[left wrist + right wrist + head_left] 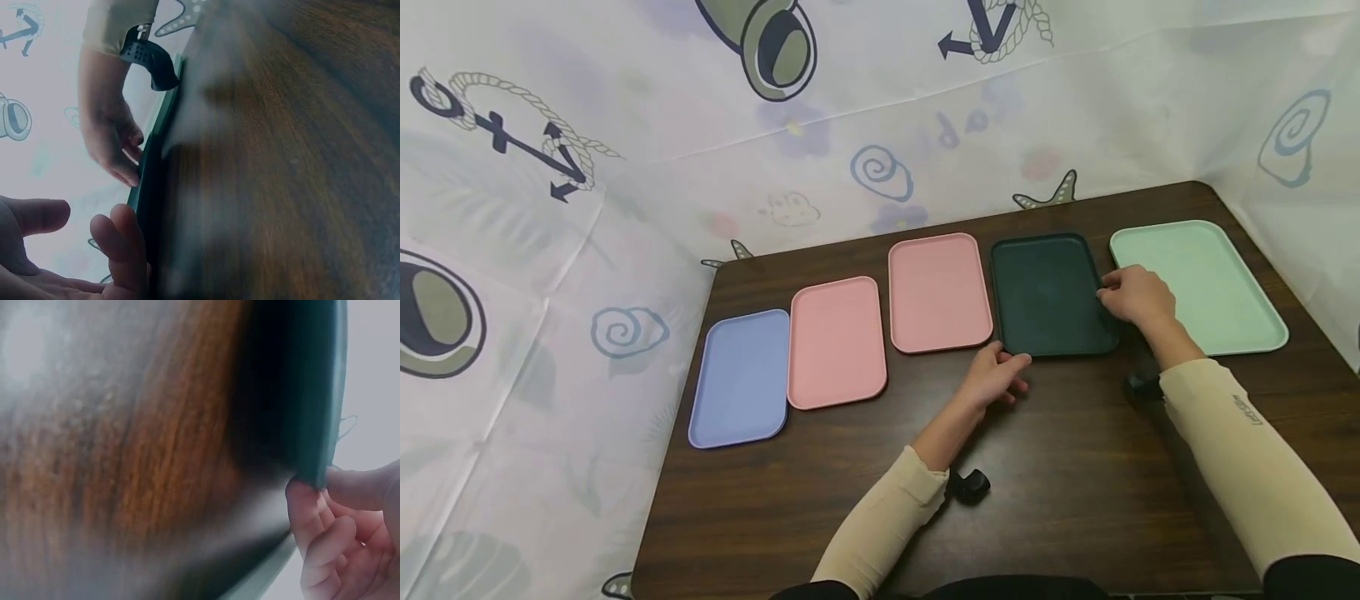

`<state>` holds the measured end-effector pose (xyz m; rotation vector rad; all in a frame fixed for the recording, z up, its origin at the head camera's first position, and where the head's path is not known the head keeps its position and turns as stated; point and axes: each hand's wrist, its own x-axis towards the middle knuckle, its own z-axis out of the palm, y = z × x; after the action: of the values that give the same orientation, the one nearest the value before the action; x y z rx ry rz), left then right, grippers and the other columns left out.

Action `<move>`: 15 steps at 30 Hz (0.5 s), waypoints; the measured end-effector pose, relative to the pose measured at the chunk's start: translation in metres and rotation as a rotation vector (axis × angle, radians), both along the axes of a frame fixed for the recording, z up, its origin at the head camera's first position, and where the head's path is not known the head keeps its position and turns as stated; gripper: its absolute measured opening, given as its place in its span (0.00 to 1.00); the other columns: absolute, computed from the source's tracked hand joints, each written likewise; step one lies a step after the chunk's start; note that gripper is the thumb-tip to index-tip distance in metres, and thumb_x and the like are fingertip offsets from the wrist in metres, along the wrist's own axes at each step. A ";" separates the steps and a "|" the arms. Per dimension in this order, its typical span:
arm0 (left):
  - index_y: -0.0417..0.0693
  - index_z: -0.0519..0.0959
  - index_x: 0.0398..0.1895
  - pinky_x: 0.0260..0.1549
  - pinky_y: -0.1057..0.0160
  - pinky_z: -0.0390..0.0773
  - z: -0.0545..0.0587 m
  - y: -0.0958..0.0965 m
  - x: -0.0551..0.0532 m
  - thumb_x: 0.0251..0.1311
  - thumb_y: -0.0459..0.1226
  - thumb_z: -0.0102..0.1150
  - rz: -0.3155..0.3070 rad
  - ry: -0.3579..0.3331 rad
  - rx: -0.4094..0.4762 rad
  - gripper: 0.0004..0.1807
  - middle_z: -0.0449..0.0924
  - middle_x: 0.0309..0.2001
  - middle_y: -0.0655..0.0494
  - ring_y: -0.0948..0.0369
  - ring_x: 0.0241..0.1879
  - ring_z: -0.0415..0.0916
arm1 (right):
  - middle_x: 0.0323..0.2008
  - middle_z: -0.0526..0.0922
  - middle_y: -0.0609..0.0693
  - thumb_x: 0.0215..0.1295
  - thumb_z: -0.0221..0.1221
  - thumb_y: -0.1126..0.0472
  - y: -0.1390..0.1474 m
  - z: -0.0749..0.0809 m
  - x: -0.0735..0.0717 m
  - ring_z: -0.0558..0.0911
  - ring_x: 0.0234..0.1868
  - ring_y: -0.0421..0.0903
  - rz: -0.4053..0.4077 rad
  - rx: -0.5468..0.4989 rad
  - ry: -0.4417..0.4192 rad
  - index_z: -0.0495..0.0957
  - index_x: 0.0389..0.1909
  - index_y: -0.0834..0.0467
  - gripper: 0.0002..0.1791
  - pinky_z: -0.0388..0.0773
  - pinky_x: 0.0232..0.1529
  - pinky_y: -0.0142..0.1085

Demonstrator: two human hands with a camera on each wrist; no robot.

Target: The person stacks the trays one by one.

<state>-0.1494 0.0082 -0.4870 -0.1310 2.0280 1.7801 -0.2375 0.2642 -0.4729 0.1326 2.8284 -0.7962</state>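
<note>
A dark green tray (1048, 296) lies in the row on the table, between a pink tray (940, 292) and a mint green tray (1202, 283). My right hand (1138, 296) pinches its right edge, thumb on top and curled fingers beneath, as the right wrist view shows the tray rim (322, 394) between them. At its near left corner is my left hand (992, 375), with the fingertips right at the rim. In the left wrist view the thumb (47, 215) stands well apart from the fingers (122, 240), with nothing gripped between them.
Further left lie a second pink tray (837, 343) and a blue tray (741, 379), side by side. The dark wooden table (1060, 483) backs onto a patterned white cloth (820, 150). Black straps with cameras (970, 487) jut from both wrists.
</note>
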 end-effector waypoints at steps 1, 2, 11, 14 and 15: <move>0.35 0.72 0.54 0.15 0.66 0.73 0.001 -0.001 0.000 0.64 0.40 0.61 -0.003 0.014 -0.008 0.21 0.73 0.37 0.54 0.62 0.23 0.79 | 0.53 0.77 0.68 0.71 0.51 0.57 0.001 0.001 0.002 0.76 0.48 0.66 0.002 -0.016 -0.003 0.71 0.62 0.69 0.25 0.73 0.39 0.55; 0.34 0.72 0.54 0.15 0.66 0.73 0.003 -0.003 0.001 0.64 0.40 0.60 -0.009 0.028 -0.016 0.21 0.73 0.37 0.54 0.62 0.24 0.79 | 0.52 0.78 0.69 0.71 0.52 0.57 0.002 0.003 0.004 0.76 0.48 0.66 0.001 -0.032 -0.004 0.71 0.61 0.69 0.25 0.73 0.40 0.55; 0.35 0.69 0.63 0.18 0.61 0.75 0.022 -0.017 0.008 0.64 0.38 0.59 -0.056 0.172 -0.017 0.27 0.74 0.43 0.51 0.45 0.32 0.82 | 0.44 0.80 0.70 0.72 0.55 0.55 0.007 0.024 0.022 0.81 0.34 0.54 -0.022 -0.257 -0.016 0.69 0.62 0.74 0.28 0.77 0.33 0.44; 0.37 0.69 0.66 0.17 0.67 0.71 0.024 -0.026 0.016 0.62 0.35 0.60 -0.018 0.264 -0.013 0.29 0.74 0.47 0.46 0.49 0.25 0.77 | 0.45 0.81 0.66 0.72 0.55 0.54 0.006 0.027 0.029 0.81 0.32 0.44 -0.036 -0.378 -0.043 0.67 0.64 0.74 0.30 0.78 0.33 0.38; 0.37 0.68 0.68 0.17 0.68 0.69 0.024 -0.029 0.021 0.61 0.34 0.61 0.008 0.287 -0.009 0.30 0.74 0.48 0.44 0.53 0.22 0.75 | 0.44 0.82 0.63 0.72 0.56 0.54 0.004 0.028 0.031 0.81 0.32 0.41 -0.036 -0.415 -0.051 0.67 0.64 0.74 0.31 0.79 0.34 0.37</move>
<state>-0.1286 -0.0209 -0.4626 0.1210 2.2333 1.8849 -0.2065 0.2685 -0.4448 0.1368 2.5528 -1.3431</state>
